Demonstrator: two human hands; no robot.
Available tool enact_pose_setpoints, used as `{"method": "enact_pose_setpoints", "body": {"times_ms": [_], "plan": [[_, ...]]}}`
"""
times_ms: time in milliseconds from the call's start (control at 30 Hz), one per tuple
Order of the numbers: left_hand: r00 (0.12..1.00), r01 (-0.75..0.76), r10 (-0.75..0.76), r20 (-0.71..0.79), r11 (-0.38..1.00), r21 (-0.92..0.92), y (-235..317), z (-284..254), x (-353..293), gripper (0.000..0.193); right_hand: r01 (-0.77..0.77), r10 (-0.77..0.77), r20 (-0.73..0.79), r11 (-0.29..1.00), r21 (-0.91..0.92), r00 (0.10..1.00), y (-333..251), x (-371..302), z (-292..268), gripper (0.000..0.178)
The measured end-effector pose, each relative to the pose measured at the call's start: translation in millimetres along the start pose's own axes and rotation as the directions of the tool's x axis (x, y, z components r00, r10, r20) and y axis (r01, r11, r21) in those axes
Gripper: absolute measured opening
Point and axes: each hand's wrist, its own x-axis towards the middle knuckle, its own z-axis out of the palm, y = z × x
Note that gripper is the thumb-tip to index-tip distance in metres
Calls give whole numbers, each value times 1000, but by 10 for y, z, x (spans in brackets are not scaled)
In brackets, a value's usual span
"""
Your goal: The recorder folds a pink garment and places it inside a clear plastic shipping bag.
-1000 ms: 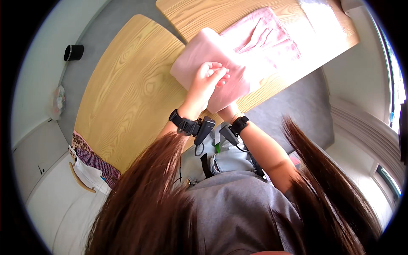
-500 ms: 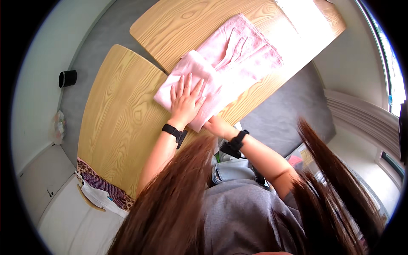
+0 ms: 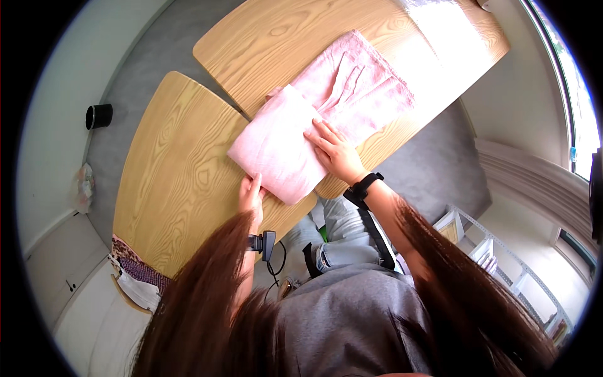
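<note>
A folded pink towel (image 3: 279, 147) lies across the gap between two wooden tables, over a wider pink cloth (image 3: 361, 88) spread on the far table (image 3: 276, 38). My right hand (image 3: 334, 151) lies flat on the folded towel's right edge, fingers spread. My left hand (image 3: 251, 196) touches the towel's near left edge on the near table (image 3: 169, 169), fingers straight and together. Both wrists wear black bands. Long brown hair hangs over my left forearm and hides part of it.
A black cup-like object (image 3: 98, 115) stands on the grey floor at left. A crumpled bag (image 3: 83, 185) lies by the wall. Patterned fabric (image 3: 135, 270) sits below the near table. A white rack (image 3: 496, 251) stands at right.
My left hand has slid off the top of the folded towel to its near left edge. My right hand has come up onto the towel's right side. The view shifted.
</note>
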Motion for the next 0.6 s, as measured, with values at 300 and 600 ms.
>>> {"method": "enact_pose_setpoints", "body": {"times_ms": [300, 600], "plan": [[990, 41, -42, 138, 999, 16, 898, 1234, -367, 60, -118, 89, 79, 825, 553, 993, 303, 106, -91, 38], [841, -383, 241, 484, 897, 220, 545, 3048, 387, 32, -223, 259, 486, -648, 728, 835, 791, 118, -149, 52]]}}
